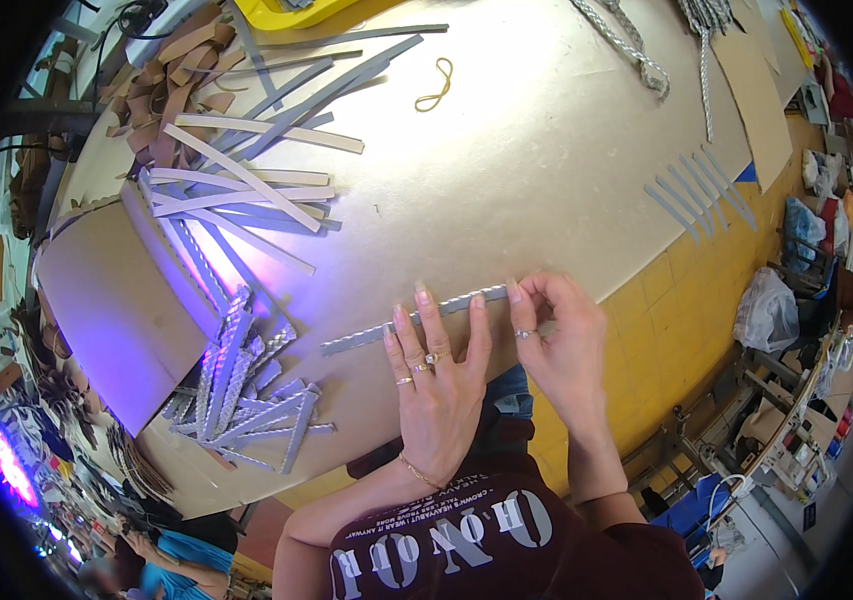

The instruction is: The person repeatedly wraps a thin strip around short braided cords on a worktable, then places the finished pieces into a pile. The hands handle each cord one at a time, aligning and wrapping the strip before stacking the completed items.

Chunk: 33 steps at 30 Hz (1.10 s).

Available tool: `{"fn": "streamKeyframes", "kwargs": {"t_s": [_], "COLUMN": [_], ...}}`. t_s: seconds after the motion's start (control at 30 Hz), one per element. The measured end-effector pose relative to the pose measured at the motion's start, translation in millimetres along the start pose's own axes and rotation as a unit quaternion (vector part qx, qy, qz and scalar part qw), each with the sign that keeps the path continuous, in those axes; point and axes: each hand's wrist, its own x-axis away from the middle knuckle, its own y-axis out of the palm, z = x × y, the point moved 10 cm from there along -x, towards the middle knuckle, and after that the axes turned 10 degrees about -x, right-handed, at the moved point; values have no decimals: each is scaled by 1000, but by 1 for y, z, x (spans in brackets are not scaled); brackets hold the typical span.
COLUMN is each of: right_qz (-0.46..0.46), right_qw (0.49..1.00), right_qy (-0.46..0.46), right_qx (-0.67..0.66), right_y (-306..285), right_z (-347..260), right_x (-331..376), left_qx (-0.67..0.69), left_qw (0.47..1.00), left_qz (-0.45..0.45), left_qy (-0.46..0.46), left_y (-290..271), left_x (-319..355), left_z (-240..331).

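Note:
A narrow grey strip with a silvery braided edge (355, 341) lies slantwise along the near side of the table. My left hand (439, 385) rests palm down across it, fingers stretched and spread, the tips pressing on the strip. The strip's right end is pinched between thumb and fingers of my right hand (564, 335), close to the table's near right edge. Left of my left hand is a tangled pile of similar silvery braided strips (247, 395), some folded double.
Flat grey and beige strips (277, 130) lie fanned at the far left, beside brown scraps (172, 85) and a curved tan board (112, 300). A yellow tray (297, 14), a looped cord (436, 88), braided cords (637, 55) and several short grey strips (702, 192) sit farther off.

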Motion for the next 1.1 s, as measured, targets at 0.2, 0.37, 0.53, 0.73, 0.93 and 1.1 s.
{"fn": "streamKeyframes", "kwargs": {"t_s": [0.2,0.37,0.53,0.73,0.93,1.1], "right_qz": [11,21,71,101,89,83], "right_qw": [999,995,974,985,993,996], "right_qy": [-36,-58,-57,-82,-41,-27], "right_qx": [33,79,208,109,-61,8], "right_y": [2,6,-1,-14,-30,-15], "right_z": [-1,-3,-8,3,21,9], "right_x": [2,5,12,11,8,16], "left_qx": [-2,-2,23,-13,18,133], "left_qw": [1000,1000,1000,999,996,980], "left_qz": [-4,1,4,33,90,149], "left_qy": [0,0,-15,11,8,-3], "left_y": [0,0,1,3,2,-2], "left_x": [0,0,2,5,7,6], "left_z": [0,-1,-3,-1,-7,-28]}}
